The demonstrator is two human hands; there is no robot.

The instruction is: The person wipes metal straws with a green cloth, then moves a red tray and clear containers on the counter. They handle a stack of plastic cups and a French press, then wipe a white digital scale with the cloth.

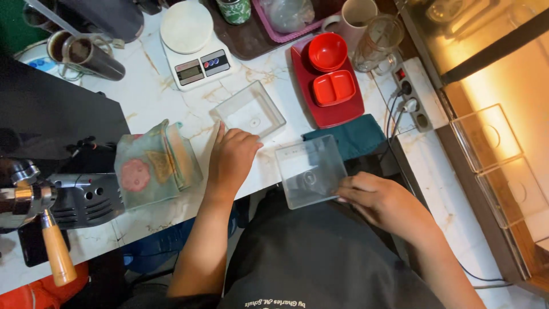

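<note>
Nearest, the person's right hand [382,201] holds a clear square plastic container [310,170] at its near right corner, fingers curled together against the edge; whether the thumb grips underneath cannot be told. The container hangs over the near edge of the white marble counter [148,91], tilted a little. Left of it, the left hand [230,157] lies palm down on the counter, fingers pressed together and pointing away, holding nothing. Its fingertips come just beside a second clear square container [250,111] that sits flat on the marble.

At the left, a folded pastel cloth [153,165] lies beside that hand, and nearer still a portafilter with a wooden handle [56,252] sticks out from a dark machine. A dark green cloth [349,137] lies just behind the held container. Farther off stand a long red tray [326,111] carrying a red bowl [327,51] and a red divided dish [334,87], a white kitchen scale [191,43] to their left, and a white power strip [414,94] at the right.
</note>
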